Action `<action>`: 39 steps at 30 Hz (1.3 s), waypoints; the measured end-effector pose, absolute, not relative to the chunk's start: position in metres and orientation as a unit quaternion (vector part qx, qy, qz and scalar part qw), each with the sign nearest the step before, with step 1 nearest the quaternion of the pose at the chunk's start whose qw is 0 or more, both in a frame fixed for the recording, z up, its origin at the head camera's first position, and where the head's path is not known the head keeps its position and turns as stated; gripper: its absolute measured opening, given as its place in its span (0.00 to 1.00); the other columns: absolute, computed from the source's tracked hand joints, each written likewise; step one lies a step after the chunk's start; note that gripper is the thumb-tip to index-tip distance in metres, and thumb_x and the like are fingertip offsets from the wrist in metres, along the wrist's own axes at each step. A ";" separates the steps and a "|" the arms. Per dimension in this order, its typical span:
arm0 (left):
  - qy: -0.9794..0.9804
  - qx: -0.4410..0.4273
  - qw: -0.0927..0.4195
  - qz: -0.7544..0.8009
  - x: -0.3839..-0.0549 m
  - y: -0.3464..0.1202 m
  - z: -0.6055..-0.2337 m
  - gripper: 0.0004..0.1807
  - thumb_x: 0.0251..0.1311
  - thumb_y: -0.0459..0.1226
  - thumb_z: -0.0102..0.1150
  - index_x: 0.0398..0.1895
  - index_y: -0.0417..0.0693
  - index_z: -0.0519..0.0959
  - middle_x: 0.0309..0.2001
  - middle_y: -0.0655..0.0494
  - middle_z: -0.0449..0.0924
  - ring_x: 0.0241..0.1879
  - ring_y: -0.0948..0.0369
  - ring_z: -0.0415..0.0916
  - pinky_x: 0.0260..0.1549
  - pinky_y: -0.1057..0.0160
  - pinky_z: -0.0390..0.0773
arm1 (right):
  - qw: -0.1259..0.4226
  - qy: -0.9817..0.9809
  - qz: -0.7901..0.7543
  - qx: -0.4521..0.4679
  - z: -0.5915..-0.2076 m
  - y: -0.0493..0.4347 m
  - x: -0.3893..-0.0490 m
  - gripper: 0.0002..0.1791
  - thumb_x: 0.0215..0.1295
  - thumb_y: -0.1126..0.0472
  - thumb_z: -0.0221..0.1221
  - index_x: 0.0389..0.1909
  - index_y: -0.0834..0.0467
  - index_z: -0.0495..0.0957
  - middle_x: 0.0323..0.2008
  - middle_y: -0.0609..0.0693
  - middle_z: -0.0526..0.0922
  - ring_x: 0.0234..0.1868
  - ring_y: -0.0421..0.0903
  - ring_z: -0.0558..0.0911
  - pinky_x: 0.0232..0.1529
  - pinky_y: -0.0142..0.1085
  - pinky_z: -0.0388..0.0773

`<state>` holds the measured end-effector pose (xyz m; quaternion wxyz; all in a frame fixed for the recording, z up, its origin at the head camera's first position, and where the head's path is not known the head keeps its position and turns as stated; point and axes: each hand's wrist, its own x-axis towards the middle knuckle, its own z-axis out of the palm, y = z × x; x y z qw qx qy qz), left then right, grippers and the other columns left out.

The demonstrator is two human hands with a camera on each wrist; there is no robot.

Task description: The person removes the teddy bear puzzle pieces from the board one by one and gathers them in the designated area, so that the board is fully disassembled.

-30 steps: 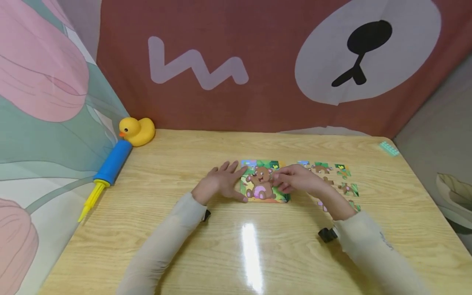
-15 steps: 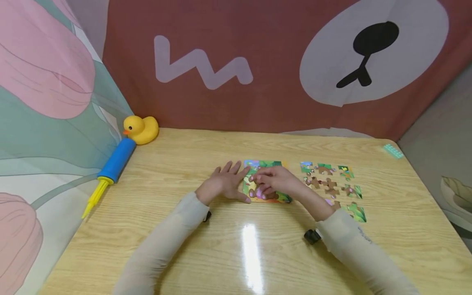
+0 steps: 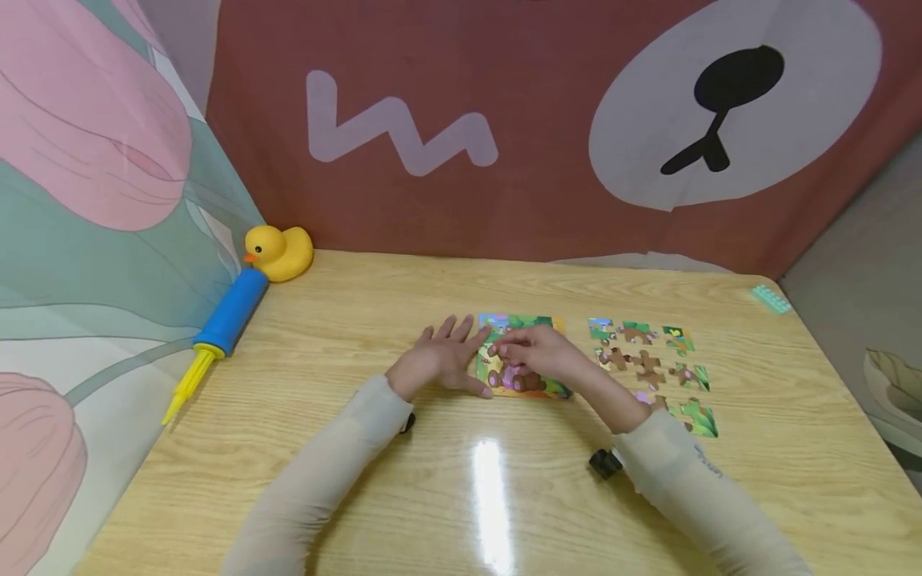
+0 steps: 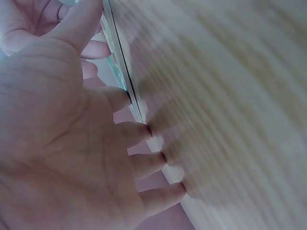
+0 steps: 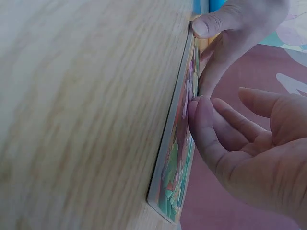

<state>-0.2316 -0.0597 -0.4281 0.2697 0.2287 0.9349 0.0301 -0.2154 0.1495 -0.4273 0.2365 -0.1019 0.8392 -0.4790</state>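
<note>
A flat bear picture puzzle board [image 3: 531, 384] lies mid-table. My left hand [image 3: 437, 362] rests at its left side, fingers spread; its thumb and index finger touch the board's edge, and in the left wrist view the other fingertips touch the table. My right hand [image 3: 543, 354] reaches over the board from the right. In the right wrist view its bent fingertips [image 5: 205, 112] meet the board's face close together, while other fingers stay off it. Whether they pinch a piece is hidden. Right of the board lie several loose jigsaw pieces [image 3: 650, 371] in loose rows.
A yellow rubber duck [image 3: 284, 254] and a blue hand pump [image 3: 232, 310] with a yellow end stand along the left edge of the wooden table [image 3: 403, 496]. At the back right corner lies a mint toy brick [image 3: 771, 299]. Printed cloth hangs behind and at left.
My right hand has moved left across the board from its right side onto the bear, uncovering more loose pieces. My left hand keeps its place at the board's edge.
</note>
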 end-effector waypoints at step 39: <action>0.935 0.225 0.273 0.026 -0.232 -0.057 -0.428 0.62 0.55 0.74 0.55 0.83 0.68 0.31 0.83 0.54 0.23 0.82 0.48 0.24 0.78 0.38 0.35 | 0.268 0.778 -0.565 -0.066 -0.438 0.164 -0.219 0.22 0.70 0.71 0.55 0.64 0.63 0.75 0.53 0.59 0.76 0.42 0.47 0.78 0.36 0.35 0.80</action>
